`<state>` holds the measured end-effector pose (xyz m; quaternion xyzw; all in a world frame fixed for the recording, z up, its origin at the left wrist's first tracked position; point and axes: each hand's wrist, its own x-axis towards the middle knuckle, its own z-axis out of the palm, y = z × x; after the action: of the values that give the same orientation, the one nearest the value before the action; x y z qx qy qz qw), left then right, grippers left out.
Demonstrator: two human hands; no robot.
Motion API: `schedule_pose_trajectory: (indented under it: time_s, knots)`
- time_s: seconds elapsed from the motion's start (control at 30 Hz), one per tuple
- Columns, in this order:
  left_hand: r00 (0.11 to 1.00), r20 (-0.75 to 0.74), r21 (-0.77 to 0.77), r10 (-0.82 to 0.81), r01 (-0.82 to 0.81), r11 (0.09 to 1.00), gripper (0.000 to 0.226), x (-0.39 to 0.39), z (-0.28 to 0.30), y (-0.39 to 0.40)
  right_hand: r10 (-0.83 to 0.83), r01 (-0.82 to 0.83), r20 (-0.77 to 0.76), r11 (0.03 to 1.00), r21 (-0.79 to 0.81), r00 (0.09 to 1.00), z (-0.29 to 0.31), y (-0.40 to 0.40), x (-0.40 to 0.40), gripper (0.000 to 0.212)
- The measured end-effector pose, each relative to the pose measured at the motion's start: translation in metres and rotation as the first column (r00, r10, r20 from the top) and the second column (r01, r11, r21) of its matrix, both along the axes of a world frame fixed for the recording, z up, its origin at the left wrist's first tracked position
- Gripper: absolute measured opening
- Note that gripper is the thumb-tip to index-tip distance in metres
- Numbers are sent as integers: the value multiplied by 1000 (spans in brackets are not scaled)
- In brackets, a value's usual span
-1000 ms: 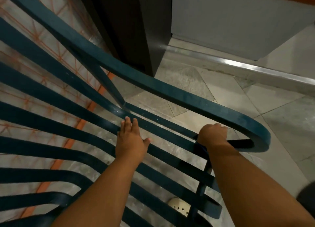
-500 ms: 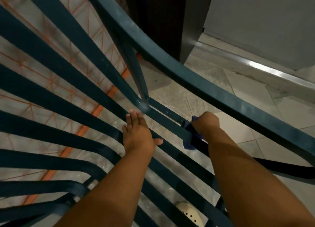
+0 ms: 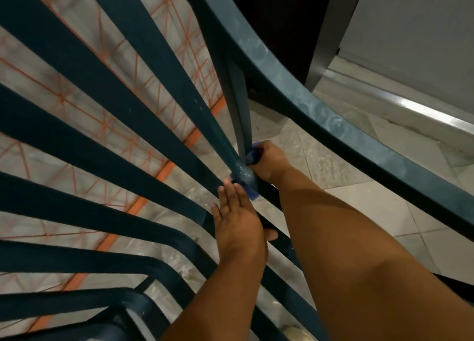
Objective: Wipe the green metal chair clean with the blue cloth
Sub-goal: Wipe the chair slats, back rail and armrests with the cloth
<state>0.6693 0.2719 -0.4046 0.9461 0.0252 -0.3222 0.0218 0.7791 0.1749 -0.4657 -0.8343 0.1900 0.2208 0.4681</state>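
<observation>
Two hands on green metal chair: right hand clenches blue cloth at slat junction; left hand flat, fingers released, just below. Tiled floor beneath.

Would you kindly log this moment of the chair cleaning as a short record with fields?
setting: tiled floor with orange line pattern at left
chair: green metal chair, slats fanning toward a joint below the curved armrest
cloth: blue cloth, bunched around the slat joint, partly hidden
right hand: right hand closed on the cloth, pressed against the joint
left hand: left hand open, flat on the slats just below the joint
other: pale object at bottom edge, too cropped to identify
</observation>
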Motion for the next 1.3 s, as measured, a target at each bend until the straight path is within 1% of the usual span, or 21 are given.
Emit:
schedule_pose_trajectory:
  time_s: [0.07, 0.13, 0.2, 0.27, 0.3, 0.33, 0.37, 0.4, 0.5, 0.63, 0.73, 0.8, 0.87, 0.93, 1.03, 1.1, 1.13, 1.17, 1.23, 1.27, 1.3]
  knots:
    - [1000, -6, -16, -3, 3, 1000, 120, 0, -1, 2, 150, -146, 20, 979, -142, 989, 0, 0, 6, 42]
    - [1000, -4, -31, 8, -9, 999, 119, -1, -2, 3, 253, -241, 21, 942, -235, 967, 2, -2, 8, 44]
    - [1000, -3, -15, 10, -10, 1000, 120, 0, -2, 3, 297, -292, -24, 914, -281, 955, 0, -3, 12, 44]
    - [1000, -22, 7, -6, 6, 1000, 120, 2, -1, 2, 348, -370, -128, 884, -285, 929, -1, -1, 14, 41]
    - [999, -37, 8, -12, 12, 1000, 120, 3, -1, 2, 353, -379, -145, 891, -249, 924, -3, 1, 14, 38]
    - [999, -49, 3, -13, 13, 1000, 120, 3, 0, 2, 337, -359, -140, 916, -178, 931, -5, 1, 14, 34]
    - [998, -55, -5, -7, 7, 1000, 121, 3, 0, 1, 300, -313, -122, 944, -102, 946, -8, 2, 13, 31]
    - [998, -55, -14, -2, 1, 1000, 121, 3, 0, 2, 266, -274, -108, 960, -62, 958, -9, 2, 11, 30]
    - [999, -45, -11, -1, 1, 1000, 121, 3, -1, 3, 213, -219, -133, 976, -25, 968, -12, 2, 8, 32]
    - [998, -65, 20, -14, 15, 1000, 121, 5, 1, 2, 235, -261, -225, 961, -94, 946, -6, -14, -2, 41]
    - [999, -40, 22, -26, 27, 999, 120, 3, 2, 4, 282, -327, -247, 930, -167, 927, -4, -38, -31, 32]
    - [999, -24, 24, -34, 34, 999, 120, 2, 2, 4, 246, -301, -257, 933, -200, 934, -5, -57, -55, 26]
    - [999, -14, 43, -43, 43, 998, 119, 1, 3, 4, 165, -211, -256, 964, -163, 952, -8, -75, -78, 22]
    - [999, -7, 50, -47, 48, 998, 118, 1, 4, 3, 160, -211, -264, 961, -178, 951, -4, -92, -98, 21]
    - [997, 30, 51, -73, 72, 996, 116, -3, 5, 4, 175, -263, -335, 935, -239, 926, 1, -118, -129, 25]
    - [994, 72, 32, -81, 79, 996, 113, -9, 5, 6, 223, -347, -369, 884, -314, 902, 8, -131, -145, 28]
    - [993, 88, 16, -77, 75, 997, 112, -13, 6, 8, 211, -324, -325, 880, -349, 922, 18, -135, -151, 26]
    - [992, 102, 3, -71, 71, 997, 110, -16, 6, 10, 146, -232, -258, 909, -346, 955, 32, -135, -155, 21]
    - [990, 127, -14, -65, 68, 998, 107, -21, 7, 14, -70, 48, -66, 958, -283, 995, 64, -129, -161, 11]
    - [988, 139, -23, -66, 70, 997, 105, -22, 8, 16, -182, 183, 29, 956, -230, 983, 79, -123, -162, 12]
    - [986, 148, -30, -70, 76, 997, 101, -23, 8, 19, -268, 281, 100, 947, -153, 958, 93, -116, -165, 14]
